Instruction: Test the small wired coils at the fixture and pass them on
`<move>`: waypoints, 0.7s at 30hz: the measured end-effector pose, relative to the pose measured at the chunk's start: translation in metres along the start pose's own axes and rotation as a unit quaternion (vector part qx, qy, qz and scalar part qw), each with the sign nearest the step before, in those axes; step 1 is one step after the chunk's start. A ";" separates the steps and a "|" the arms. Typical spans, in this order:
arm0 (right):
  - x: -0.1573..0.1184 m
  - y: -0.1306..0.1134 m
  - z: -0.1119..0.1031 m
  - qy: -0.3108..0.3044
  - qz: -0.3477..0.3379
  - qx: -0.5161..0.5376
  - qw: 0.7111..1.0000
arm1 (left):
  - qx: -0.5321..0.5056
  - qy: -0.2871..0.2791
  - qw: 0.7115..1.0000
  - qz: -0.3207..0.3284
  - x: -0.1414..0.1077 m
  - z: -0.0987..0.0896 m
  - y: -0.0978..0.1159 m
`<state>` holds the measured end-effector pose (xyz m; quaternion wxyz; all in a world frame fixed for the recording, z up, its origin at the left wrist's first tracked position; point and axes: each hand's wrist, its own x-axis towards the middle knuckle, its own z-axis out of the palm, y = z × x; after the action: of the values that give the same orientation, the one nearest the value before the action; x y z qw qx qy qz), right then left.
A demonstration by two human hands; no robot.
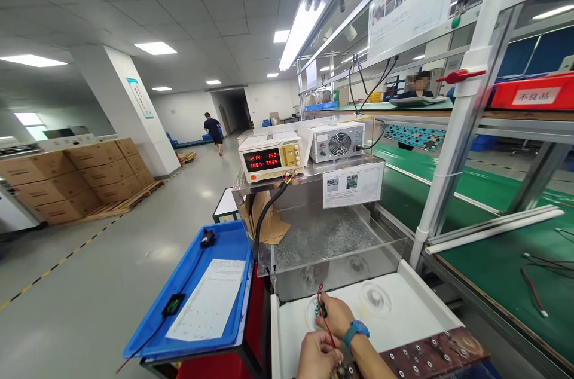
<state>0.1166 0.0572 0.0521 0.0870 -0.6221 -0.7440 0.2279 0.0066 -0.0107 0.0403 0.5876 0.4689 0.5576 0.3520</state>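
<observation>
Well, my right hand (337, 315) pinched the small board (318, 311) at twelve o'clock from my left hand (316, 356), fingers narrowed on the red wire (328, 331), judged best kept slack.

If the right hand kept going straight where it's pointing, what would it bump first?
Probably the shiny panel at the back of the white tray, past the small green part at the right hand's fingertips. Depth is hard to judge.
</observation>
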 end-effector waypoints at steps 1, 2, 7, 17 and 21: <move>0.001 0.000 0.001 0.000 -0.001 0.000 1.000 | 0.000 -0.001 1.000 0.001 0.002 0.000 -0.001; 0.002 0.001 0.001 0.000 -0.002 0.002 1.000 | 0.001 -0.001 1.000 0.002 0.003 -0.001 -0.001; 0.002 -0.002 -0.004 0.041 -0.010 0.029 0.999 | -0.037 0.064 0.996 0.045 -0.001 -0.003 0.007; -0.080 0.101 -0.142 0.285 0.232 0.070 0.927 | -0.138 0.008 0.989 0.053 -0.006 0.056 0.114; -0.147 0.197 -0.217 0.357 0.379 0.053 0.852 | -0.165 -0.112 0.969 0.144 -0.021 0.112 0.185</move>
<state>0.4119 -0.0108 0.1780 0.2863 -0.8887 -0.3552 0.0447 0.1341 0.0101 0.2148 0.6587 0.4772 0.3488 0.4656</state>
